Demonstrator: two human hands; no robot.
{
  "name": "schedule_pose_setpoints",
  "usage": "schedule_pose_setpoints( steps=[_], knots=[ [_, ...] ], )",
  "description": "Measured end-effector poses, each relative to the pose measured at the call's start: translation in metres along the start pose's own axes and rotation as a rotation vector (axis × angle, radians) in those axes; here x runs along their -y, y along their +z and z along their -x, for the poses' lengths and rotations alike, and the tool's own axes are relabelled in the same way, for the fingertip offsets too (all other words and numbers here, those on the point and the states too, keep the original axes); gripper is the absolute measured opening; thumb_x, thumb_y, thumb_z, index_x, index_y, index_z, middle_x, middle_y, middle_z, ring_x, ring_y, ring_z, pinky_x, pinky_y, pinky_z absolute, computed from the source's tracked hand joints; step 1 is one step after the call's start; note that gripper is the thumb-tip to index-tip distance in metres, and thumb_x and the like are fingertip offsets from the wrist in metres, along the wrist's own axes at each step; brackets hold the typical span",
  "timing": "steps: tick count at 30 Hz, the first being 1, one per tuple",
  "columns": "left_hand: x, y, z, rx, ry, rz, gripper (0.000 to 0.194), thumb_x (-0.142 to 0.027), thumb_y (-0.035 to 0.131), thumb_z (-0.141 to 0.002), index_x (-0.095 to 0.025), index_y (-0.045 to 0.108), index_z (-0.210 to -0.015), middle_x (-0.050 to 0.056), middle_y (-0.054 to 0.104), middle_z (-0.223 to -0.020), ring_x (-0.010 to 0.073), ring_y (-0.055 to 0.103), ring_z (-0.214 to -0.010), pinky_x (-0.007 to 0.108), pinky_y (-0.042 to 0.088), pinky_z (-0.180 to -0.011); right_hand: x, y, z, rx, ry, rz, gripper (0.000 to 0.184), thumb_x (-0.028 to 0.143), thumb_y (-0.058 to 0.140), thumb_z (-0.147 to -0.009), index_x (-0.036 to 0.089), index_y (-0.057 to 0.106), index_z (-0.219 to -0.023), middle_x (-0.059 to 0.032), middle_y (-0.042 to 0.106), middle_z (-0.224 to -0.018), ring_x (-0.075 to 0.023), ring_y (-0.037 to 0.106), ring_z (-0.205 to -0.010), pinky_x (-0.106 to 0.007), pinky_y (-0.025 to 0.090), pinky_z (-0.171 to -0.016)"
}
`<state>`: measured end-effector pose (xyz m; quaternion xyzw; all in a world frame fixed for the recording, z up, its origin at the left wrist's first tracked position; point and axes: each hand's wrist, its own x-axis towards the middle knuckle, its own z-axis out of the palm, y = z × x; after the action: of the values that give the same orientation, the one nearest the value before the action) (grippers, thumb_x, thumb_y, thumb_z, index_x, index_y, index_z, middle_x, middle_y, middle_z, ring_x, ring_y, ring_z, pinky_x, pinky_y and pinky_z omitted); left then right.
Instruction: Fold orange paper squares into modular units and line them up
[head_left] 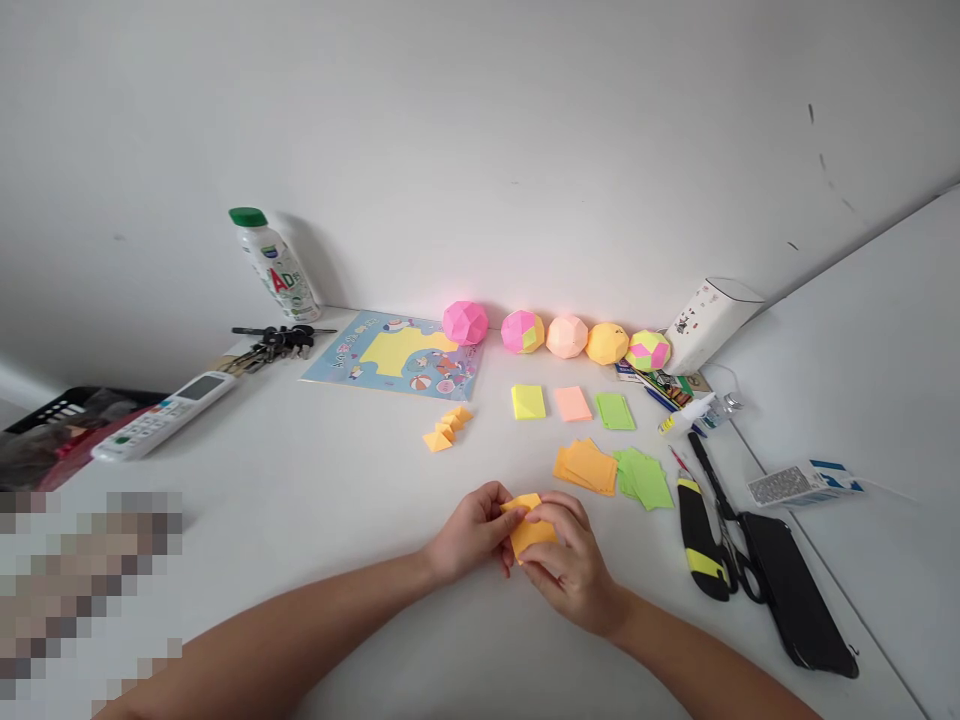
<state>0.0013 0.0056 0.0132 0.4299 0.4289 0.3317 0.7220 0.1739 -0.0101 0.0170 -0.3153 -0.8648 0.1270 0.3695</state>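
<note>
Both the left hand [471,533] and right hand [577,572] pinch the orange sheet [534,534], held between them near the front. Lining up edges before pressing a crease should keep it crisp. Beyond lie the orange stack [590,467], then folded pieces [447,430].

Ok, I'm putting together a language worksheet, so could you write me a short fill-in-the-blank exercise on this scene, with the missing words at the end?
1. The paper held in the left hand and right hand is coloured ____.
2. The cap on the bottle is coloured ____.
3. The number of faceted balls lined up by the wall is ____.
4. Of the picture's left and right sides, the remote control lies on the ____.

Missing words: orange; green; five; left.
</note>
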Motion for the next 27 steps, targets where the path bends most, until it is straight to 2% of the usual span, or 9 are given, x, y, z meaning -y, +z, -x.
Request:
schedule_pose_setpoints(
  steps=[5,12,14,17,21,24,27],
  knots=[
    [-0.001,0.0,0.001,-0.016,0.011,-0.007,0.036,-0.051,0.056,-0.075,-0.02,0.036,-0.074,-0.006,0.059,-0.053,0.0133,0.059,-0.045,0.022,0.042,-0.042,0.0,0.002,0.002,0.011,0.067,-0.026,0.015,0.013,0.053,-0.076,0.021,0.063,-0.069,-0.0076,0.048,-0.103,-0.0283,0.038,-0.114,-0.046,0.04,-0.093],
    [-0.007,0.003,0.003,-0.019,-0.015,-0.001,0.038,-0.05,0.059,-0.073,-0.02,0.037,-0.073,-0.006,0.058,-0.052,0.0126,0.059,-0.043,0.021,0.042,-0.041,-0.002,0.001,0.002,0.027,0.063,-0.081,0.016,0.012,0.048,-0.078,0.019,0.057,-0.067,-0.0076,0.047,-0.098,-0.0279,0.039,-0.112,-0.047,0.039,-0.093],
    [-0.007,0.001,0.001,0.017,-0.023,0.026,0.038,-0.049,0.061,-0.072,-0.019,0.038,-0.074,-0.005,0.06,-0.054,0.0125,0.059,-0.042,0.02,0.042,-0.039,-0.004,-0.003,0.001,0.03,0.039,-0.114,0.016,0.011,0.043,-0.079,0.02,0.056,-0.076,-0.0089,0.047,-0.102,-0.0276,0.04,-0.112,-0.048,0.04,-0.092],
    [-0.005,-0.007,-0.004,0.119,-0.036,0.098,0.039,-0.048,0.063,-0.07,-0.018,0.041,-0.076,-0.001,0.062,-0.055,0.0135,0.059,-0.04,0.022,0.043,-0.037,-0.008,-0.011,-0.001,0.025,-0.015,-0.178,0.027,0.009,0.037,-0.077,0.019,0.052,-0.097,-0.0122,0.043,-0.114,-0.0285,0.041,-0.113,-0.051,0.04,-0.09],
    [-0.002,-0.015,-0.008,0.184,-0.073,0.116,0.038,-0.048,0.065,-0.069,-0.016,0.045,-0.077,-0.002,0.06,-0.05,0.0114,0.053,-0.034,0.021,0.041,-0.032,-0.011,-0.015,-0.002,0.022,-0.052,-0.233,0.034,0.007,0.037,-0.074,0.019,0.048,-0.103,-0.0135,0.038,-0.12,-0.0288,0.041,-0.113,-0.051,0.041,-0.089],
    [-0.002,-0.014,-0.008,0.164,-0.061,0.111,0.038,-0.049,0.064,-0.07,-0.017,0.045,-0.077,-0.003,0.058,-0.048,0.0098,0.05,-0.032,0.019,0.039,-0.031,-0.01,-0.01,-0.001,0.026,-0.042,-0.204,0.028,0.01,0.044,-0.074,0.019,0.05,-0.1,-0.0135,0.037,-0.122,-0.0281,0.043,-0.11,-0.048,0.043,-0.087],
    [-0.001,-0.011,-0.006,0.164,-0.026,0.083,0.037,-0.049,0.063,-0.071,-0.017,0.045,-0.077,-0.004,0.056,-0.047,0.0091,0.05,-0.032,0.019,0.039,-0.031,-0.011,-0.005,0.001,-0.012,0.021,-0.209,0.013,0.015,0.05,-0.077,0.02,0.055,-0.088,-0.0115,0.037,-0.124,-0.0263,0.045,-0.108,-0.042,0.045,-0.086]
  ],
)
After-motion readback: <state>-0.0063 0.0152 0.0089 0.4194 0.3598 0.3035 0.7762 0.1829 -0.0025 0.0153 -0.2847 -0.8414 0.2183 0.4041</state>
